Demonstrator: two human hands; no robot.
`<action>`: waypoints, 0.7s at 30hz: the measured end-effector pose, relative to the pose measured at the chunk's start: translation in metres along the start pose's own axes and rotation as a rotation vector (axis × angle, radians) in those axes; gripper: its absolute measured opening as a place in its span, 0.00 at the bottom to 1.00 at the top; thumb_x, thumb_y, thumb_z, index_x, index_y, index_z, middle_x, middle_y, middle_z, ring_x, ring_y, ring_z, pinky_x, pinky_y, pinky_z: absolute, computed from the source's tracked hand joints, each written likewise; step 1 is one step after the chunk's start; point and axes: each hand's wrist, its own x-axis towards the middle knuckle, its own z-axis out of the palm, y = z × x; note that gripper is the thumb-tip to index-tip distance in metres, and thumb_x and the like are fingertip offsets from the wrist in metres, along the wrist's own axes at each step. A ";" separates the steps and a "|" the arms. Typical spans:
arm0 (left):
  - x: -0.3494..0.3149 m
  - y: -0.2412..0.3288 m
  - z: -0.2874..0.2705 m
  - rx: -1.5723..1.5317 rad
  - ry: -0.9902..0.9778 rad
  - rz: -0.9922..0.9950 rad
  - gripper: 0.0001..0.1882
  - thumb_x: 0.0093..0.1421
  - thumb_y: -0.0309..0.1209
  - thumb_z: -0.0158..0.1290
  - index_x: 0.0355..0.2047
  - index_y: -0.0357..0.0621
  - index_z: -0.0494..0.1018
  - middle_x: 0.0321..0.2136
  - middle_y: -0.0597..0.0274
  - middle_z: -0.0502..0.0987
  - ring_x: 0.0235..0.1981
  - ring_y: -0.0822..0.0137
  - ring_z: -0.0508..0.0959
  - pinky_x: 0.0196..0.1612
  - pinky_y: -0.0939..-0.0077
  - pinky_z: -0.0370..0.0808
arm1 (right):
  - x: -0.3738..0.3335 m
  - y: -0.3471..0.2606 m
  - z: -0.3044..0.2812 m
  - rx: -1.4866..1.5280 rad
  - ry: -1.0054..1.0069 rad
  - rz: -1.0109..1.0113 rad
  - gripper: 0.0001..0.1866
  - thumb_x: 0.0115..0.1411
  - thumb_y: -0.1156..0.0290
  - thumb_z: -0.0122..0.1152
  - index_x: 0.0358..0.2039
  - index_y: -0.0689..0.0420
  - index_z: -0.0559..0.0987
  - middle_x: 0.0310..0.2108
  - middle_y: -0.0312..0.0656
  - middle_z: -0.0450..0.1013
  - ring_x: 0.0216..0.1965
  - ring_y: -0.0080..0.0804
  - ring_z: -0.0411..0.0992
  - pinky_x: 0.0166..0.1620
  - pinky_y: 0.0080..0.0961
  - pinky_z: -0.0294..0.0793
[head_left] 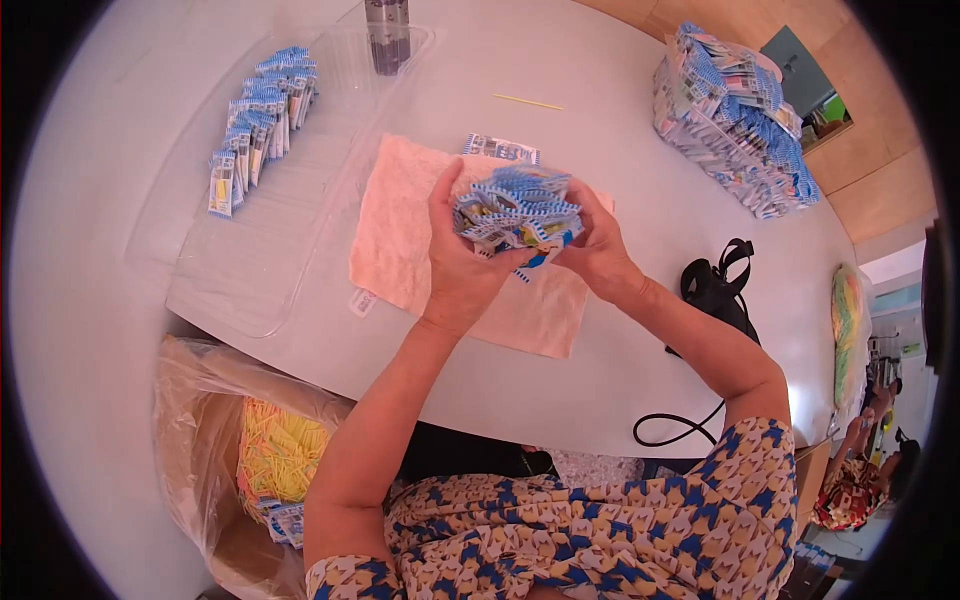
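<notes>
Between my two hands is a thick bunch of small blue-and-white packets (517,208), raised over a pink cloth (400,220). My left hand (462,262) grips the bunch from its left side, with the thumb across the near edge. My right hand (600,245) closes round its right side. One more packet (502,149) lies flat at the far edge of the cloth. Parts of the fingers are hidden behind the packets.
A clear plastic tray (215,285) at the left holds a row of overlapping packets (262,120). A heaped container of packets (735,120) stands far right. A thin yellow stick (528,102), a bottle (388,38) and a black strapped item (715,295) rest on the table. A plastic-lined box (200,400) holds yellow sticks (282,445).
</notes>
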 end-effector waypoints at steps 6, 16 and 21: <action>-0.009 -0.007 -0.005 0.170 -0.037 -0.060 0.65 0.36 0.10 0.61 0.64 0.55 0.29 0.52 0.53 0.62 0.52 0.59 0.69 0.52 0.68 0.72 | 0.002 0.007 -0.009 -0.054 -0.036 0.132 0.49 0.40 0.89 0.58 0.64 0.55 0.50 0.59 0.40 0.56 0.60 0.34 0.56 0.57 0.28 0.64; 0.000 -0.020 -0.023 0.364 -0.262 0.002 0.56 0.33 0.16 0.65 0.62 0.50 0.46 0.53 0.54 0.61 0.55 0.61 0.65 0.56 0.68 0.67 | -0.009 0.039 -0.024 -0.341 -0.070 -0.057 0.48 0.44 0.86 0.66 0.64 0.54 0.51 0.59 0.39 0.58 0.59 0.31 0.58 0.60 0.30 0.60; 0.013 -0.024 -0.024 0.460 -0.262 0.089 0.56 0.32 0.22 0.68 0.60 0.46 0.48 0.56 0.54 0.56 0.58 0.59 0.60 0.59 0.65 0.61 | 0.016 0.008 -0.026 -0.502 -0.290 0.038 0.49 0.43 0.80 0.71 0.63 0.55 0.53 0.59 0.41 0.58 0.58 0.34 0.60 0.60 0.30 0.59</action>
